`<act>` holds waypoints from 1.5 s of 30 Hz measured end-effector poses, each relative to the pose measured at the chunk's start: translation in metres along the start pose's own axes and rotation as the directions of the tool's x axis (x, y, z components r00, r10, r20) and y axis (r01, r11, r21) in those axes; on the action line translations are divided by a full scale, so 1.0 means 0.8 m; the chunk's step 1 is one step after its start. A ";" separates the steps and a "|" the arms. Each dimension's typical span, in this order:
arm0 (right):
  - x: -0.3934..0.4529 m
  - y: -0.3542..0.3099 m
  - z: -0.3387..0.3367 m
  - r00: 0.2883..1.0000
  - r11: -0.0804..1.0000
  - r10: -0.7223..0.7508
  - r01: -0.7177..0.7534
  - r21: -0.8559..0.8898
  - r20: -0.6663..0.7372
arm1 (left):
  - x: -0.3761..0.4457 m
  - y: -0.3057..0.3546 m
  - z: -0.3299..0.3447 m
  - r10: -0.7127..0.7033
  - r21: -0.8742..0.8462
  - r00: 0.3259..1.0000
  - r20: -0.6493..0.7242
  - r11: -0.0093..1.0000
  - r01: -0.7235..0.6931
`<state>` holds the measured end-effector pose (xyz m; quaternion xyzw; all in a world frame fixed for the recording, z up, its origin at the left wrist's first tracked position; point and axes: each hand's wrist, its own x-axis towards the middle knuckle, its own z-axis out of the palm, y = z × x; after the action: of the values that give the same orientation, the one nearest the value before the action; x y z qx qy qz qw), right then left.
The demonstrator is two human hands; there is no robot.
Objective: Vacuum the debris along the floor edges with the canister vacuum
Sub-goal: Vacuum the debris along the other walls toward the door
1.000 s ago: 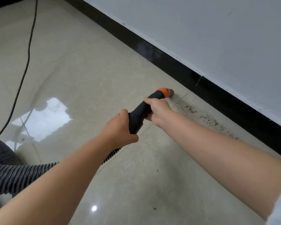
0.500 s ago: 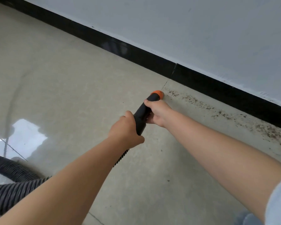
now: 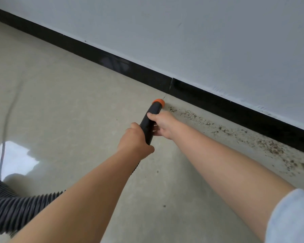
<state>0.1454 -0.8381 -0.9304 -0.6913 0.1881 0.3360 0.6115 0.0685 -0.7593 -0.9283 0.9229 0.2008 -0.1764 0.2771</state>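
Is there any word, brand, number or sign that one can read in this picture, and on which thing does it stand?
None: no readable text anywhere.
Vacuum nozzle, black with an orange tip: no label shows.
Ribbed hose: no print shows.
Black baseboard and wall: only scuffs and reflections, no letters.
Left hand and right hand cover part of the nozzle, so a hidden label is possible.

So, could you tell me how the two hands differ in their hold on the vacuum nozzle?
The left hand wraps the rear of the black nozzle in a full closed grip; the right hand sits further forward, nearer the orange tip. The right hand's fingers look looser, partly spread; the left hand's are curled tight. Both grip the same nozzle.
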 end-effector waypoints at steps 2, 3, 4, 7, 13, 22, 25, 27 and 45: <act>0.006 -0.002 -0.008 1.000 1.000 -0.008 0.008 -0.010 0.004 | 0.004 0.010 0.006 -0.017 -0.010 1.000 -0.009 1.000 0.017; 0.009 -0.003 -0.012 1.000 1.000 -0.014 0.014 -0.012 0.004 | 0.006 0.015 0.008 -0.030 -0.010 0.999 -0.014 1.000 0.030; 0.013 -0.003 -0.016 1.000 1.000 -0.018 0.018 -0.012 0.004 | 0.007 0.020 0.011 -0.046 -0.010 0.999 -0.018 0.999 0.046; 0.016 -0.004 -0.026 1.000 1.000 0.004 -0.004 -0.009 0.022 | 0.003 0.032 0.019 -0.083 0.031 0.996 -0.038 0.996 0.084; 0.011 0.015 -0.026 0.992 1.000 0.024 -0.025 0.005 0.123 | -0.012 0.024 0.029 -0.171 0.117 0.983 -0.059 0.977 0.177; -0.024 0.042 -0.018 0.967 0.995 0.051 -0.069 0.065 0.248 | -0.046 -0.010 0.020 -0.151 0.229 0.987 -0.045 0.960 0.158; -0.035 0.038 -0.022 0.962 0.993 0.047 -0.074 0.092 0.268 | -0.053 -0.004 0.009 -0.137 0.262 0.990 -0.027 0.955 0.139; -0.037 0.035 -0.025 0.962 0.992 0.040 -0.071 0.108 0.270 | -0.056 0.003 0.003 -0.131 0.266 0.991 -0.027 0.955 0.134; -0.003 0.007 -0.061 0.985 0.994 0.055 -0.070 0.082 0.164 | -0.019 0.050 0.030 -0.104 0.162 0.993 -0.055 0.980 0.112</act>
<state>0.1511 -0.8867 -0.9317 -0.6280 0.1742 0.4014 0.6435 0.0690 -0.8082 -0.9233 0.9342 0.2418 -0.1856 0.1852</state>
